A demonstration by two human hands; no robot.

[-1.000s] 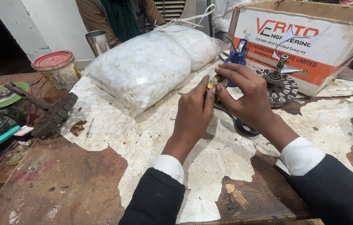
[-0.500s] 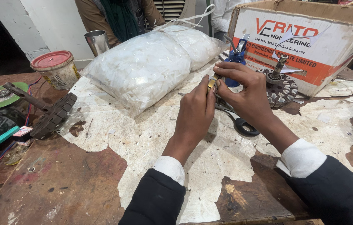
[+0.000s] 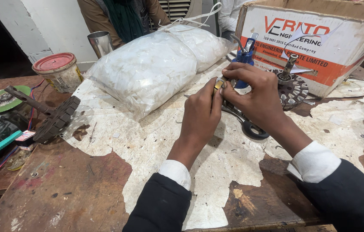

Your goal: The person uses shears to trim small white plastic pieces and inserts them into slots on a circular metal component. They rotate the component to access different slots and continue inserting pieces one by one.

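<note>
Over worn wood, both hands [image 3: 233, 101] pinch a small brass piece [image 3: 219, 83].

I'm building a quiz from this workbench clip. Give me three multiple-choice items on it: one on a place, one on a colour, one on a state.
1. Where does the red-lidded tin stand?
A. left of the plastic bag
B. inside the cardboard box
C. by the sleeves

2. What colour is the grinder disc?
A. blue
B. green
C. white

3. How do the hands stand?
A. flat on the table
B. apart at the edges
C. together, pinching a small part

Answers: 1 A, the tin sits left of the plastic bag. 2 B, the disc is green. 3 C, left hand and right hand meet on a small brass-coloured part.
</note>
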